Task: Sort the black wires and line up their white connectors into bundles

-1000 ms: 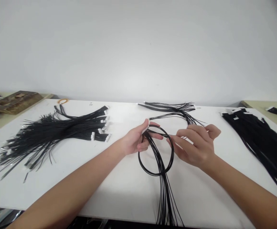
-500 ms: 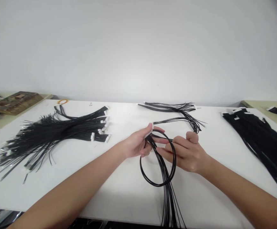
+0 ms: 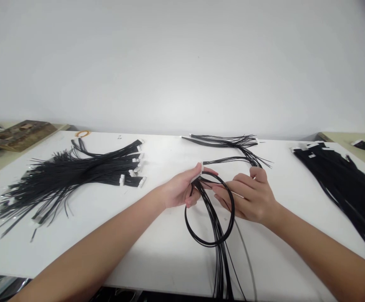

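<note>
Currently the left hand reaches in from the left, fingers closed around a small white plastic connector, gripping it between thumb and fingers above the bench, which has a smooth white top. A round loop of black cable hangs just beside that hand, on its right, its upper part crossing in front of the extended fingers. From the connector a loose bundle of thin black wires drops behind the lower part of the loop, toward the near edge of the bench. More thin black wires run rightward from beside the left thumb tip and pass behind the right hand.

The right hand is held at the right side of the loop, its fingers bent and pointing toward the left hand, the tips near the strands; whether they pinch a wire, I cannot tell. A blurred grey strand hangs below it.

Beyond the hands, a bunch of black wires with white ends lies toward the back of the bench. Well apart on the left is a spread heap of black wire harnesses with white connectors, with a thin orange ring behind it; on the right lies a dense pile of black cables.
</note>
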